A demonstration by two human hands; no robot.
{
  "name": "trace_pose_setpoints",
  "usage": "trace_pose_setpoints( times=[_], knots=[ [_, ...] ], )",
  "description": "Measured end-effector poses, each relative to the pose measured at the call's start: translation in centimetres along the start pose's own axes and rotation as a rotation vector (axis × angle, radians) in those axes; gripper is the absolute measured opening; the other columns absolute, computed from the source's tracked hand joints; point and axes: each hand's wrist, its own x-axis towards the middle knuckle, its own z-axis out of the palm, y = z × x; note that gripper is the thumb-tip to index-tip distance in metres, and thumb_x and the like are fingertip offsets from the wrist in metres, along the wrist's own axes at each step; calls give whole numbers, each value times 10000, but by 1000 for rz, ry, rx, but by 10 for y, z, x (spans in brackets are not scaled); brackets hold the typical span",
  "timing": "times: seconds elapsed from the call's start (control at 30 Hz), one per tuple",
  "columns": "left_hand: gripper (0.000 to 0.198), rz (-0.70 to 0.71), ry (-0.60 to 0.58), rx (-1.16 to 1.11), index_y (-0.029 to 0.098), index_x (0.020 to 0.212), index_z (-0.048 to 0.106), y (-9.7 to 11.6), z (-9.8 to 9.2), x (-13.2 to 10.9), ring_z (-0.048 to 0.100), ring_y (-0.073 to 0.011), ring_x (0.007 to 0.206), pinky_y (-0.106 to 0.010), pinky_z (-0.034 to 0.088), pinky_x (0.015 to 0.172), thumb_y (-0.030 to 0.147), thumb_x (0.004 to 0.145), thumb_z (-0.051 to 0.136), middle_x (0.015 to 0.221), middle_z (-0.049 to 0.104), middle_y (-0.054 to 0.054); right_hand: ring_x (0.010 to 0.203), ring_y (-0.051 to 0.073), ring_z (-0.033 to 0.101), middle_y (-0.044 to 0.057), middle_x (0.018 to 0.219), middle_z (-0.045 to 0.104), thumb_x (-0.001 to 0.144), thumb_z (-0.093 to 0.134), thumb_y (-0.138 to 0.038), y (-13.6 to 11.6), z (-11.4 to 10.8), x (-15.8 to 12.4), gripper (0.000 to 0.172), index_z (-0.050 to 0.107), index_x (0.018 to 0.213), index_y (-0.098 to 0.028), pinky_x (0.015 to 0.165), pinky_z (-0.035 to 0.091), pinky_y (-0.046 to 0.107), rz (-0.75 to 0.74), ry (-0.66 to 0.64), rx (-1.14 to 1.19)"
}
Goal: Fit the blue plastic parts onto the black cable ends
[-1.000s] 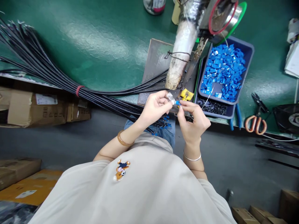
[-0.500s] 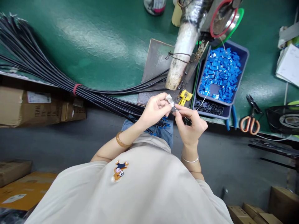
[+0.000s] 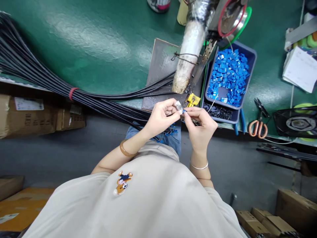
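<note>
My left hand is closed in a pinch above my lap, a white wrapping round one finger. What its fingertips grip is mostly hidden. Against them, the thumb and index finger of my right hand pinch a small blue connector. A thin silvery wire sticks out behind the right hand's fingers, up toward the trays. Below the hands, black cables end in blue tips over my lap. Just beyond the fingertips lies a yellow clip-like piece.
A tray of blue connectors overlaps a tray of small black parts at right. A wrapped tube hangs over a dark board, beside a wire spool. Orange-handled scissors and blue-handled pliers lie at the table edge.
The fingertips of both hands have come closer together, and a bit of blue now shows between them. My right hand's fingers have shifted. The whole view has slid slightly.
</note>
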Motion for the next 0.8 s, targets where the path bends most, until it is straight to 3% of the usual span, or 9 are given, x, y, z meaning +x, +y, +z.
trace_pose_setpoints(
  times=[0.1, 0.57, 0.8],
  knots=[
    [59, 3, 19, 8, 135, 747, 548, -1, 1, 1, 394, -19, 518, -146, 307, 490, 121, 765, 602, 593, 460, 58, 817, 112, 715, -7, 878, 740, 840, 650, -126, -2, -2, 1, 84, 652, 812, -205, 711, 599, 220, -105, -2, -130],
    [62, -77, 32, -70, 151, 727, 529, 0, 2, 3, 433, -30, 457, -159, 341, 470, 103, 715, 566, 514, 495, 69, 809, 125, 728, -15, 893, 747, 848, 643, -138, -1, -7, 4, 84, 635, 809, -212, 702, 614, 246, -77, -68, -88],
    [87, -83, 13, -72, 158, 720, 521, 1, 1, 3, 435, -27, 447, -157, 334, 463, 84, 695, 560, 506, 497, 76, 645, 85, 605, -12, 797, 644, 845, 668, -155, 0, -10, 2, 99, 704, 905, -225, 542, 526, 214, -91, 19, -112]
  ],
)
